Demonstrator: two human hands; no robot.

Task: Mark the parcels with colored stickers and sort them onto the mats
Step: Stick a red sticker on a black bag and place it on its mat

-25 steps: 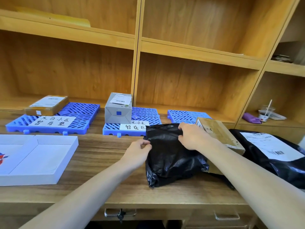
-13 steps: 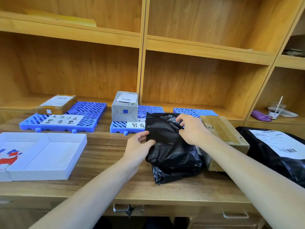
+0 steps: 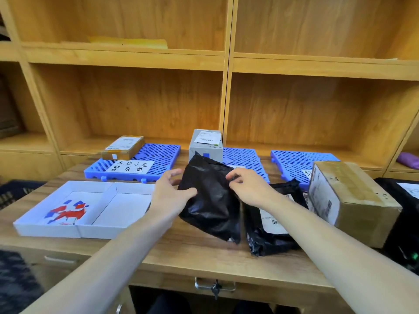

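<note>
I hold a black plastic parcel bag (image 3: 209, 200) tilted up above the desk, my left hand (image 3: 171, 191) on its left edge and my right hand (image 3: 248, 188) pinching its upper right edge. A second black bag (image 3: 269, 234) with a white label lies flat just to its right. Three blue mats stand at the back: the left mat (image 3: 158, 155) carries a flat brown box (image 3: 123, 147), the middle mat (image 3: 242, 158) a grey box (image 3: 205, 143), and the right mat (image 3: 299, 159) carries no parcel. Red and blue stickers (image 3: 68, 211) lie in a white tray (image 3: 127, 227).
A large brown cardboard box (image 3: 353, 200) stands at the right of the desk, with another black parcel (image 3: 405, 200) beyond it. Wooden shelves (image 3: 226, 60) rise behind the mats. A drawer handle with a key (image 3: 215, 287) sits under the desk's front edge.
Both hands have lifted the black bag up and to the left, off the pile, which uncovered the second black bag underneath. The camera view has shifted to the left.
</note>
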